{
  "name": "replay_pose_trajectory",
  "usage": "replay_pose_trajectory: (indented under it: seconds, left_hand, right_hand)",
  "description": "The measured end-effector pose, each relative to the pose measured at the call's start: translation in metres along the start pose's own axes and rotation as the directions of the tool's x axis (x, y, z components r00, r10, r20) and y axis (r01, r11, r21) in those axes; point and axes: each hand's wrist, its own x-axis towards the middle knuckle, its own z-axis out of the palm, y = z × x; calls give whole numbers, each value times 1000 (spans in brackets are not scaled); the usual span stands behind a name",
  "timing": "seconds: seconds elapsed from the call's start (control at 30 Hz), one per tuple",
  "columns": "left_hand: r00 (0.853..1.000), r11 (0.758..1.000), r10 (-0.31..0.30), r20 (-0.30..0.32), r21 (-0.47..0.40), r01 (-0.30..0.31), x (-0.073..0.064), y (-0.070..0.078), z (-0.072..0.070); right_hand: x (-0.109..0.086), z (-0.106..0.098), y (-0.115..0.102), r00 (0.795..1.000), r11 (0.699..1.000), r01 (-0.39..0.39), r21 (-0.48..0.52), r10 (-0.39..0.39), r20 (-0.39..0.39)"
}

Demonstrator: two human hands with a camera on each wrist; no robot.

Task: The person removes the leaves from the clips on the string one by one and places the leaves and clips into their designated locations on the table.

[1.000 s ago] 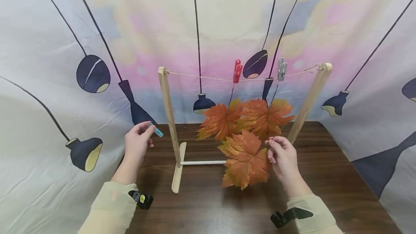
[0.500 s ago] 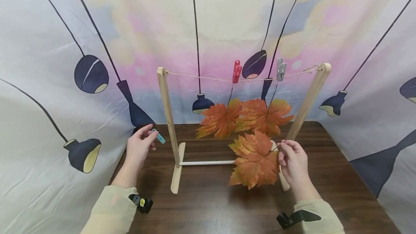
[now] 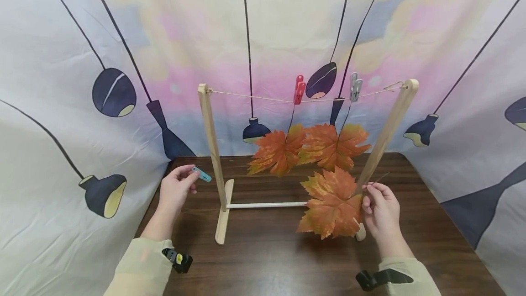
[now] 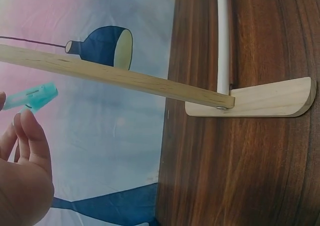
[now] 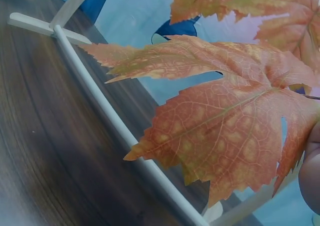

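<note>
My left hand [image 3: 176,188] pinches a light blue clothespin [image 3: 202,174] to the left of the wooden stand; the left wrist view shows the same clothespin [image 4: 37,97] above the fingers. At the right post, my right hand [image 3: 383,209] pinches the thin stem of an orange artificial maple leaf [image 3: 332,204], which spreads out to the left of the fingers. Large in the right wrist view is that leaf [image 5: 225,121], with part of a finger at the edge. Two more leaves hang from the string [image 3: 255,97], one under a red clothespin [image 3: 299,90], one under a grey clothespin [image 3: 355,88].
The stand has a left post [image 3: 212,145], a right post [image 3: 386,134] and a white crossbar [image 3: 267,205] low between them. It stands on a dark wood table [image 3: 263,259]. Behind hangs a cloth backdrop [image 3: 287,22] printed with lamps.
My right hand has moved right and slightly down, carrying the maple leaf toward the right post. My left hand, with the blue clothespin, has shifted slightly right and down.
</note>
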Motion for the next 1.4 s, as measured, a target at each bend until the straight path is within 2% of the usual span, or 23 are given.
replay_pose_trajectory:
  seconds: [0.3,0.6,1.1,1.23,1.4]
  left_hand:
    - [1000,999,-19,6,27,19,-3,-8,-2]
    - [997,995,-61,41,84,57,-8,-19,-5]
    - [997,993,-66,51,97,61,-7,-30,-6]
    - [996,993,-69,58,104,62,-8,-32,-6]
    - [995,989,-84,62,130,75,-9,-38,-6]
  right_hand:
    - [-1,-11,-5,998,1000,-19,23,20,-66]
    - [-2,-27,-8,993,1000,13,9,-12,-119]
    - [-3,-48,-16,977,996,56,63,-42,-211]
    - [-4,-54,-16,968,998,40,57,-25,-251]
    - [-7,-61,-16,945,1000,-9,22,15,-326]
